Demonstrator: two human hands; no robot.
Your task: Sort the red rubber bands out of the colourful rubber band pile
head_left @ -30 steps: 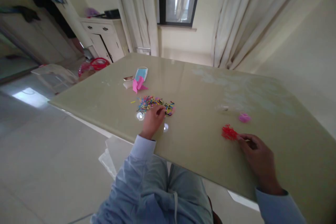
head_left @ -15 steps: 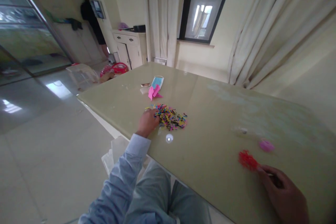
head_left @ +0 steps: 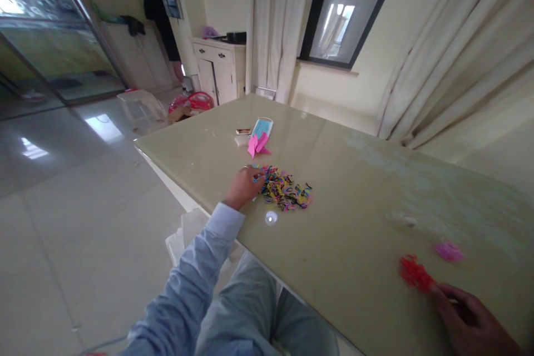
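A loose pile of small multicoloured rubber bands (head_left: 283, 189) lies on the table. At its left edge is my left hand (head_left: 246, 184), its fingers curled together; whatever they pinch is too small to make out. Far to the right, my right hand (head_left: 473, 314) is closed with thumb and fingertips pinching the near end of a clump of red rubber bands (head_left: 415, 273). Just beyond that clump sits a small pink-purple bundle (head_left: 449, 251), blurred. A clear plastic piece (head_left: 403, 219) lies farther back.
Behind the pile are a blue face mask (head_left: 262, 128), pink folded paper (head_left: 258, 144) and a small box (head_left: 243, 131). The glossy table (head_left: 342, 233) has its near edge at my legs. A person (head_left: 162, 25) stands far back, near a white cabinet (head_left: 223, 69).
The view has swung left, so the table and things sit farther right. My left hand's fingers have drawn up slightly from the pile's edge. The right hand still pinches the red bands.
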